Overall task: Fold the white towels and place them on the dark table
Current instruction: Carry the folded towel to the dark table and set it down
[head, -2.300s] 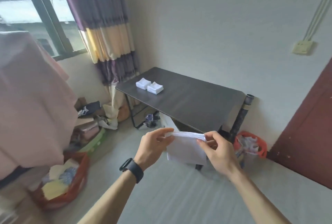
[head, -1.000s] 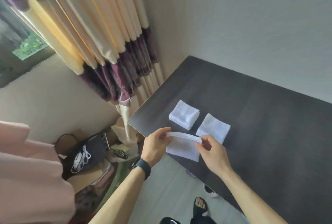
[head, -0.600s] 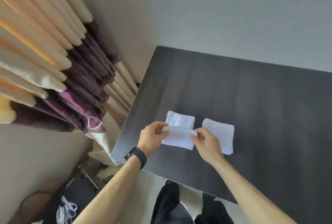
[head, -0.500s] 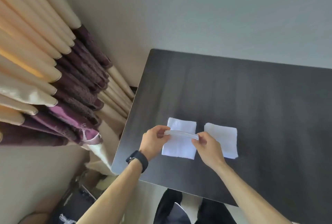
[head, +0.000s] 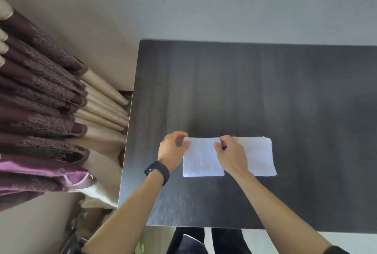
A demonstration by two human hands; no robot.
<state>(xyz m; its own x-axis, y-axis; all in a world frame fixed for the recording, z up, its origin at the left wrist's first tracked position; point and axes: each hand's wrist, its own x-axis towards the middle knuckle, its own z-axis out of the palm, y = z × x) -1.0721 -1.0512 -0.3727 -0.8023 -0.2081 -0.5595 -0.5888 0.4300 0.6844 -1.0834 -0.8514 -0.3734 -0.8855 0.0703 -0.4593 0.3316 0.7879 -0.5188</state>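
1. White cloth, soft and light by the look of it: in the head view the folded towel (head: pixel 203 160) sags from its far edge onto the dark desk (head: pixel 204 90), just beside another folded towel (head: pixel 260 156).
2. The left hand (head: pixel 173 149) and the right hand (head: pixel 230 155) each pinch a far corner.
3. The corners seem the right hold; gripped loosely, the layers could slide apart.

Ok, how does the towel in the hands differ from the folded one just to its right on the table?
The held towel is pinched at its top corners by the left hand and right hand; the right towel lies free on the dark table. The held towel shows almost whole; the right towel's left edge is hidden behind the right hand. Both are white, folded roughly square, top edges in line.
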